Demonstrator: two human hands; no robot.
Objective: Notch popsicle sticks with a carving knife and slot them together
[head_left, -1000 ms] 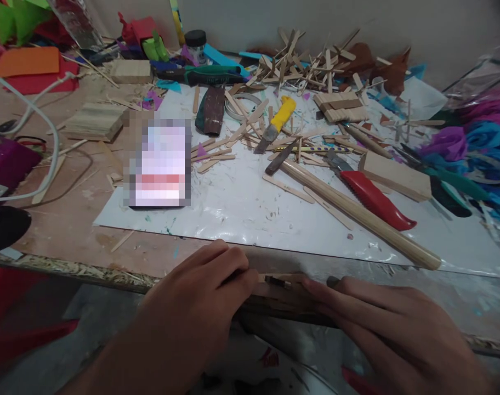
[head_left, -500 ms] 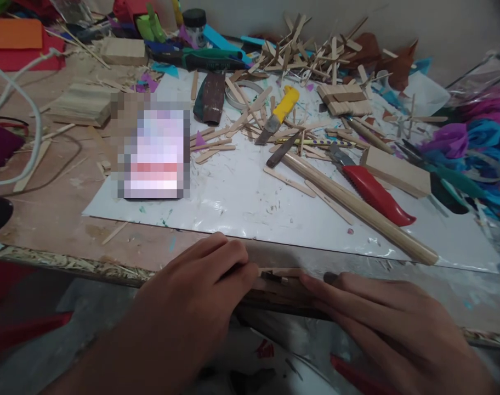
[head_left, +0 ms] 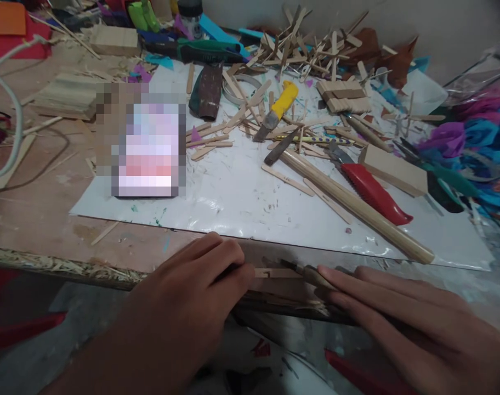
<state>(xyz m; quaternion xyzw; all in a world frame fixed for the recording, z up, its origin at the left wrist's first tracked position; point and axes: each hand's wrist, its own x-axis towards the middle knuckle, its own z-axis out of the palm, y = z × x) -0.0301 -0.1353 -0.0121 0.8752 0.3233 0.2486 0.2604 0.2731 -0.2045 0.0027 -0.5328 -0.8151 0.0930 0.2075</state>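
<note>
My left hand [head_left: 192,296] is closed at the near table edge, pinching one end of a flat wooden craft stick [head_left: 277,272] that lies along the edge. My right hand [head_left: 402,318] comes in from the right with its fingers pressed together round a small tool with a brownish handle [head_left: 316,276]. The tool's dark tip touches the stick near its right end. A small notch shows in the stick close to my left fingers.
A white plastic sheet [head_left: 242,203] covers the wooden table [head_left: 40,214]. On it lie a hammer [head_left: 348,206], a red-handled saw [head_left: 371,192], a yellow utility knife [head_left: 277,112], a blurred phone [head_left: 145,148], green pliers [head_left: 443,181], a wood block [head_left: 393,170] and several loose sticks [head_left: 311,49].
The view has drifted, so the table things sit a little further left and higher. My right hand has shifted right and its tool now shows, tip against the stick.
</note>
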